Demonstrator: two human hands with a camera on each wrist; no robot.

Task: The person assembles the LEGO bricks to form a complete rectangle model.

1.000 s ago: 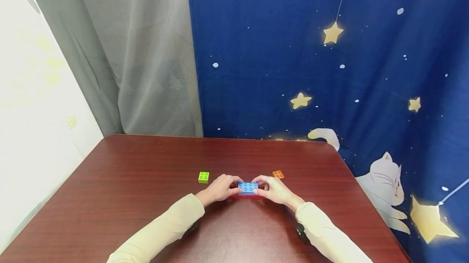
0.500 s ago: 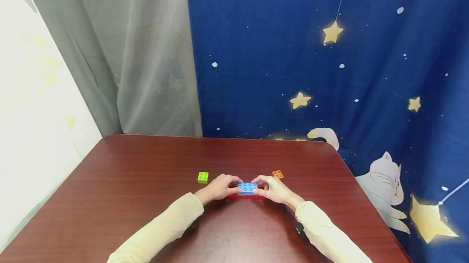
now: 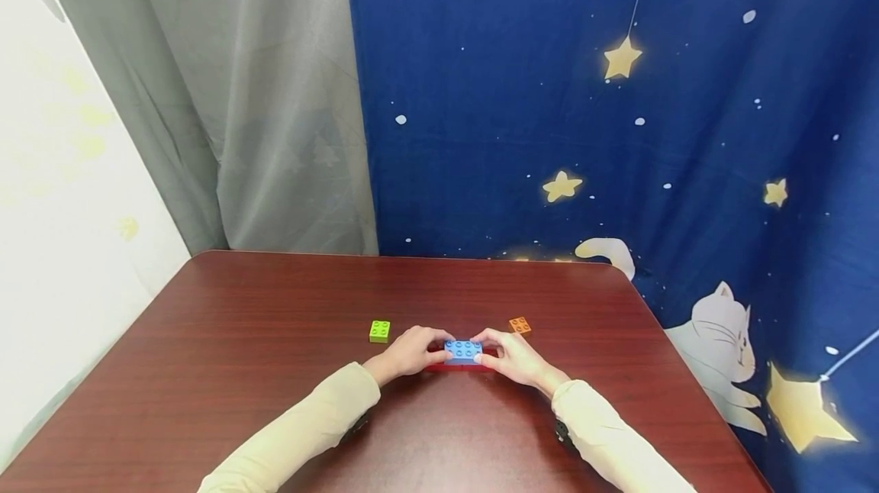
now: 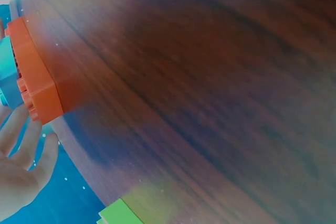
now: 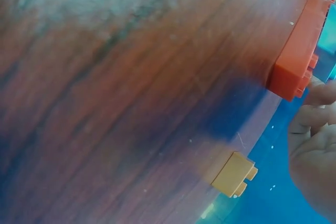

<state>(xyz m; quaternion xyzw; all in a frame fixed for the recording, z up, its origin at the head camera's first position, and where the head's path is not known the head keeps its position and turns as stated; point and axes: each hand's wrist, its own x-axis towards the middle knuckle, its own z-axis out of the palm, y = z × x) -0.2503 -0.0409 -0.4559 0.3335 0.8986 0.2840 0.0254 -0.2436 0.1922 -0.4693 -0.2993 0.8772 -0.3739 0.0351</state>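
Note:
A blue toy building brick (image 3: 463, 352), studs up, sits across the middle of a longer red brick base (image 3: 455, 368) in front of me. My left hand (image 3: 410, 351) pinches the blue brick's left end between thumb and fingers. At its right end, my right hand (image 3: 518, 359) pinches it in the same way. The left wrist view shows the red base (image 4: 38, 72) standing on the table, its studs beside the blue brick (image 4: 7, 72). Seen from the right wrist, the red base (image 5: 297, 51) juts past the blue brick (image 5: 328, 45), near my curled fingers.
On the dark red-brown wooden table (image 3: 295, 287), a small green brick (image 3: 380, 331) lies beyond my left hand. A small orange brick (image 3: 519, 325) lies just beyond my right hand. A grey curtain (image 3: 295, 96) and a blue starry curtain (image 3: 481, 134) hang behind the table.
Both hands keep their hold on the blue brick, with hardly any movement. The whole head view has shifted very slightly.

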